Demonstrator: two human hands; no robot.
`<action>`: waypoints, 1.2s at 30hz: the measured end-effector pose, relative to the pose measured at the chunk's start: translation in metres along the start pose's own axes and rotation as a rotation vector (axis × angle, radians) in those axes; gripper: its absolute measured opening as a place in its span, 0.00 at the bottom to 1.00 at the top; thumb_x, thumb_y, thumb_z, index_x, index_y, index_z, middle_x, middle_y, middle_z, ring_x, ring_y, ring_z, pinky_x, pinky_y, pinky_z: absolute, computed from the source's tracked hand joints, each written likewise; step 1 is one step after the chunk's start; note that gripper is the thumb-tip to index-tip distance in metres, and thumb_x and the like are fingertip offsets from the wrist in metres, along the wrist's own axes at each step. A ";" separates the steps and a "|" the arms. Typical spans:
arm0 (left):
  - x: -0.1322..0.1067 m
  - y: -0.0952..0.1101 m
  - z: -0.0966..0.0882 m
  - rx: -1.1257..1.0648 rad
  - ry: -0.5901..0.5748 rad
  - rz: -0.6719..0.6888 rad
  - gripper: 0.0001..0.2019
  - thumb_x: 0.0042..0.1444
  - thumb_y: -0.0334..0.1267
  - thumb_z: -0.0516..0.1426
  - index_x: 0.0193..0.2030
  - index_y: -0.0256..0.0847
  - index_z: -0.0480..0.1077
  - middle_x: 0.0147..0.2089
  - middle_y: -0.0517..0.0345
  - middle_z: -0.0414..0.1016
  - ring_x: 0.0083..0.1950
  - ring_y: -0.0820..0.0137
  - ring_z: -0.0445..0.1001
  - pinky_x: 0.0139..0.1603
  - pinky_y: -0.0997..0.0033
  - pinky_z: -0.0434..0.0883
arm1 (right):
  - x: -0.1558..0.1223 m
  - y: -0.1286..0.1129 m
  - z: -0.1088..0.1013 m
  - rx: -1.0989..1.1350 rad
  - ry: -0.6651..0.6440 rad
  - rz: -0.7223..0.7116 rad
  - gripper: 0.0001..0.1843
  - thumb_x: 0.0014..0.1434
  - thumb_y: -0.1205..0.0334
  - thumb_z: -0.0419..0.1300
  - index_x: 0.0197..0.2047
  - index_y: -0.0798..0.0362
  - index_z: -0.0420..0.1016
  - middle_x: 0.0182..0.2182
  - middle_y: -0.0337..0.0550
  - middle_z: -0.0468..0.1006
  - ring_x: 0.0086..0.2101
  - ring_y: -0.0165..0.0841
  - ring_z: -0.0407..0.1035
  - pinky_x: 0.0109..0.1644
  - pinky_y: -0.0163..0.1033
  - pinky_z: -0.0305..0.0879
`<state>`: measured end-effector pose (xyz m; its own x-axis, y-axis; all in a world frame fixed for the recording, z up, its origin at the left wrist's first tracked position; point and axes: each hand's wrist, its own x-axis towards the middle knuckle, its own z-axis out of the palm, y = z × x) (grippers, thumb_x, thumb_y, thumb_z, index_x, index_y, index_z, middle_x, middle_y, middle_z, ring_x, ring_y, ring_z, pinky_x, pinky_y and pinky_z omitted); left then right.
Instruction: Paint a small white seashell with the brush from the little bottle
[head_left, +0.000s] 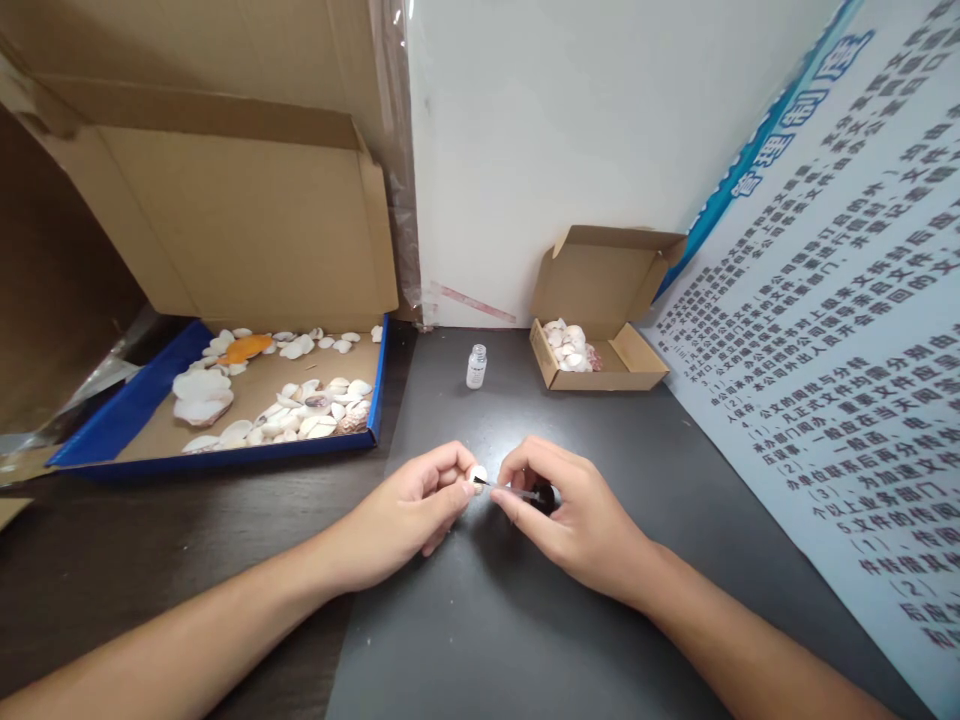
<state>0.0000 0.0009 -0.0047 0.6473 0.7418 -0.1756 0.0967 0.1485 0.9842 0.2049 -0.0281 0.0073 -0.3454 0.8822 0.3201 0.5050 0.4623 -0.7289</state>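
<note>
A small white shell [478, 472] is pinched between the thumb and fingertips of my left hand [420, 505]. My right hand [562, 510] grips a cap brush [514, 489], its dark cap under my curled fingers. The brush's black tip points left and meets the shell's face, though exact contact is hard to make out. Beyond my hands, a small clear bottle [476, 367] with a white label stands upright and uncapped on the dark grey mat [420, 640].
At the left, an open cardboard box with a blue rim [277, 463] holds many shells and an orange one [247, 348]. Back right stands a smaller open box [609, 380] with shells. A white panel [585, 130] rises behind, and a printed board [840, 330] leans along the right.
</note>
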 end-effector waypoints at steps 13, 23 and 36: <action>-0.001 0.001 0.001 0.007 0.005 -0.007 0.14 0.64 0.50 0.54 0.39 0.42 0.62 0.22 0.72 0.57 0.20 0.79 0.55 0.22 0.78 0.56 | 0.001 -0.001 0.000 -0.038 -0.031 0.074 0.09 0.65 0.64 0.56 0.32 0.52 0.71 0.25 0.35 0.71 0.26 0.28 0.64 0.32 0.34 0.58; 0.000 0.001 0.001 0.007 0.007 -0.010 0.14 0.64 0.51 0.54 0.39 0.42 0.62 0.22 0.72 0.57 0.20 0.79 0.55 0.22 0.77 0.56 | 0.001 -0.003 -0.001 -0.036 -0.009 0.052 0.08 0.63 0.65 0.57 0.31 0.52 0.70 0.25 0.35 0.69 0.27 0.28 0.63 0.32 0.34 0.58; -0.001 0.001 0.001 0.000 0.009 -0.021 0.14 0.65 0.51 0.53 0.39 0.42 0.61 0.22 0.72 0.56 0.20 0.79 0.54 0.22 0.78 0.56 | 0.001 -0.004 -0.002 -0.031 -0.056 0.107 0.09 0.68 0.63 0.50 0.34 0.52 0.66 0.25 0.36 0.70 0.26 0.28 0.62 0.31 0.34 0.58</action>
<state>0.0006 -0.0005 -0.0033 0.6381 0.7445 -0.1963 0.1102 0.1639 0.9803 0.2040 -0.0284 0.0113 -0.3320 0.9204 0.2065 0.5649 0.3693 -0.7379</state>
